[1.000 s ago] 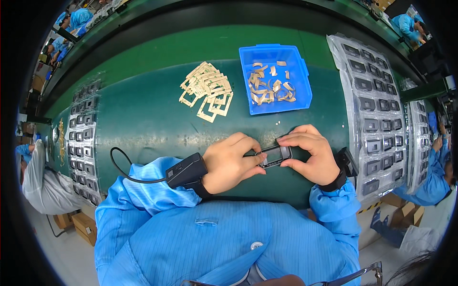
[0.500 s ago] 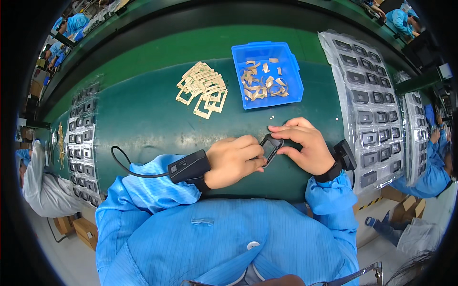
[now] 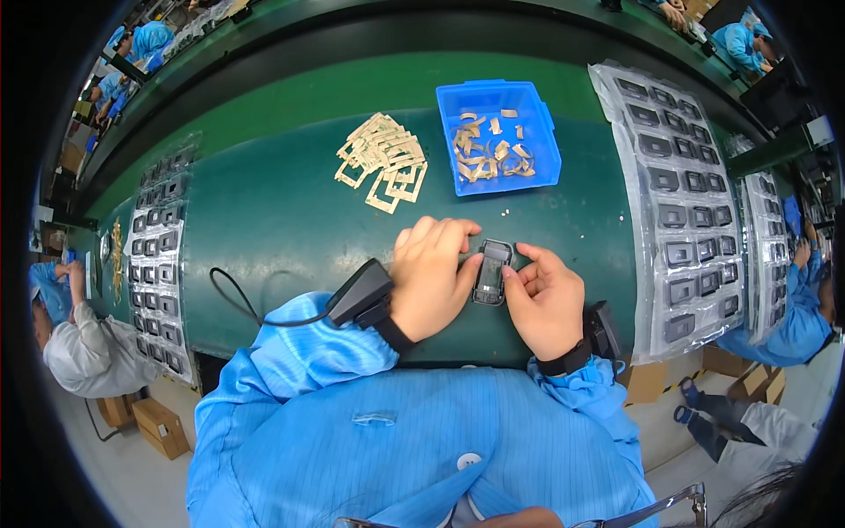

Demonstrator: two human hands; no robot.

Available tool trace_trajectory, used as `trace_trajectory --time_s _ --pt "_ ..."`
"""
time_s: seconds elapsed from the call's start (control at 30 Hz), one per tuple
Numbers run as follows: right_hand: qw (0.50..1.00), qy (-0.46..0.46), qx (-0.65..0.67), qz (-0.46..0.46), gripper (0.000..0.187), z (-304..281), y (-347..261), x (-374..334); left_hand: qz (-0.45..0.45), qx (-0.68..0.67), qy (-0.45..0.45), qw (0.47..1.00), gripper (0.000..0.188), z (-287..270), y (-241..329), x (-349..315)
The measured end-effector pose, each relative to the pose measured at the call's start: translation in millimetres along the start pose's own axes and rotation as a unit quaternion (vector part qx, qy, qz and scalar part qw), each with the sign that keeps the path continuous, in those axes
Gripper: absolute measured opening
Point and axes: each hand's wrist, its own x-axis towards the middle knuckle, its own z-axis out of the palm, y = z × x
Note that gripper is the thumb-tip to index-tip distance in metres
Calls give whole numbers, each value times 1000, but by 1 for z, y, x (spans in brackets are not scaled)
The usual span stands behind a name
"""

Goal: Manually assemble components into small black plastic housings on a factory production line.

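Observation:
A small black plastic housing (image 3: 493,275) lies between my hands near the table's front edge, its hollow inner side facing up. My left hand (image 3: 433,280) is at its left side, fingers stretched out over the table and the thumb tip against the housing's edge. With thumb and bent fingers, my right hand (image 3: 547,301) grips the right edge. Farther off lies a loose pile of beige adhesive-backed frames (image 3: 384,158). To the right of the pile stands a blue plastic bin (image 3: 553,145) holding several curled tan strips (image 3: 480,167).
Clear sheets with rows of black housings lie at the right (image 3: 678,216) and left (image 3: 158,264) of the green table (image 3: 290,202). Small white bits (image 3: 505,212) lie near the bin. Black devices are strapped to both wrists, a cable (image 3: 231,295) trailing from the left one. Co-workers sit nearby.
The housing has turned from tilted, with its side showing, to lying inner side up. My left fingers have come off it and spread out; my right hand has moved down beside its edge.

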Motion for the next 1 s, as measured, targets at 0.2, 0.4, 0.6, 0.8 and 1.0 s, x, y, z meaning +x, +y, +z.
trace_trajectory --time_s 0.2,0.4,0.6,0.8,1.0 --pt "991 -8 -120 -58 10 4 -4 18 7 34 -14 999 37 20 2 9" --pt "957 30 -260 -124 10 15 -6 16 64 100 63 991 34 42 -3 7" --pt "979 -108 -154 -80 17 -16 -15 27 68 95 69 991 31 24 8 9" --pt "966 -131 217 -40 24 -34 -55 45 64 -187 -12 980 20 -33 25 68" --pt "950 -54 307 -19 14 -36 -76 81 -5 -304 -45 952 14 -37 13 108"
